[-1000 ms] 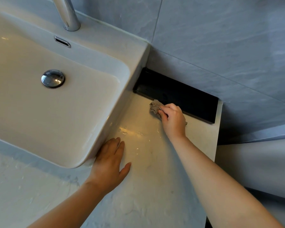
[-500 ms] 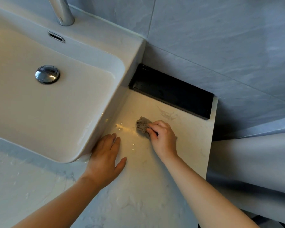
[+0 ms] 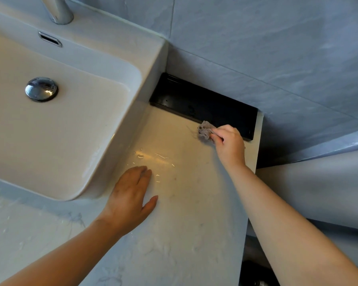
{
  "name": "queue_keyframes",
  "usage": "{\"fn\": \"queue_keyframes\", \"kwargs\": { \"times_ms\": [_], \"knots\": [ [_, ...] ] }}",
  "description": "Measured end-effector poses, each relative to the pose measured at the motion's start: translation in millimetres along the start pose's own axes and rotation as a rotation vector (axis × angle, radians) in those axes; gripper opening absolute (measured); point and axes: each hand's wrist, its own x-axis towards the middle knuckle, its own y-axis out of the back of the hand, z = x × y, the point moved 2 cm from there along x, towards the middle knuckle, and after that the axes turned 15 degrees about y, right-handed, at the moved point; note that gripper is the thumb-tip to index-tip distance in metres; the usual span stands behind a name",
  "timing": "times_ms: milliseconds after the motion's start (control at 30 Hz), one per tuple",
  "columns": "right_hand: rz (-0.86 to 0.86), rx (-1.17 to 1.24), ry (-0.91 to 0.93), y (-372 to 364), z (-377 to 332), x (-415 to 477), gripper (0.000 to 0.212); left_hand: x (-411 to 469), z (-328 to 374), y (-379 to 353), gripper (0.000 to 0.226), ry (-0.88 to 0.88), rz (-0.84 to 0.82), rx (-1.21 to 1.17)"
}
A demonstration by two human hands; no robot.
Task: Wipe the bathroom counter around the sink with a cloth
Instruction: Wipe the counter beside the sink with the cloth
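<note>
Right hand point(image 3: 228, 145): fingers curled tight around a small crumpled grey cloth point(image 3: 205, 131), pressing it onto the counter
Cloth: far right of the counter point(image 3: 186, 213), just beside the near edge of the black tray point(image 3: 203, 104), possibly touching it
Left hand point(image 3: 130, 195): flat on the counter, fingers open and together, next to the sink point(image 3: 70, 124) near-right corner
Counter: wet streaks glint between the two hands

Two bare forearms, no sleeves showing, hands point(image 3: 130, 195) without rings or gloves
</note>
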Motion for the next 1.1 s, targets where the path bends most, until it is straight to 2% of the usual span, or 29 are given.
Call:
{"fn": "queue_keyframes", "kwargs": {
  "times_ms": [167, 533, 667, 833, 1000, 1100],
  "knots": [
    [0.104, 0.065, -0.058, -15, -1, -12, 0.022, 2, 12, -7, 0.067, -0.041, -0.018, 0.029],
    [0.036, 0.113, 0.014, -13, -38, -90, 0.019, 1, 12, -13, 0.072, -0.025, -0.041, 0.129],
    [-0.038, 0.217, -0.054, -1, -45, -98, 0.015, 0, 15, -13, 0.073, -0.016, -0.037, 0.120],
    [0.131, 0.181, -0.076, 42, -8, -54, 0.014, 0, 18, -12, 0.074, -0.009, -0.037, 0.120],
    [0.034, 0.074, -0.061, 38, 43, -34, 0.019, -1, 20, -11, 0.074, -0.010, -0.031, 0.126],
    [0.092, 0.074, -0.093, 27, 47, -42, 0.021, -1, 20, -11, 0.075, -0.005, -0.032, 0.125]
  ]
}}
